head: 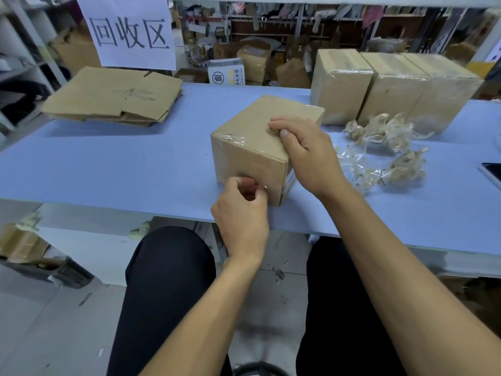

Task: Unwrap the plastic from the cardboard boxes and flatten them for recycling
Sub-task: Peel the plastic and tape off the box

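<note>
A plastic-wrapped cardboard box stands near the front edge of the blue table. My left hand pinches the clear plastic film at the lower part of the box's near face. My right hand rests on the box's top right edge, fingers curled onto the top and thumb pressed against it. Three more wrapped boxes stand in a row at the back right. A stack of flattened cardboard lies at the back left.
Crumpled plastic wrap lies in lumps on the table right of the box. A dark flat device pokes in at the right edge. A white sign hangs above the flattened stack. Cluttered shelves fill the background.
</note>
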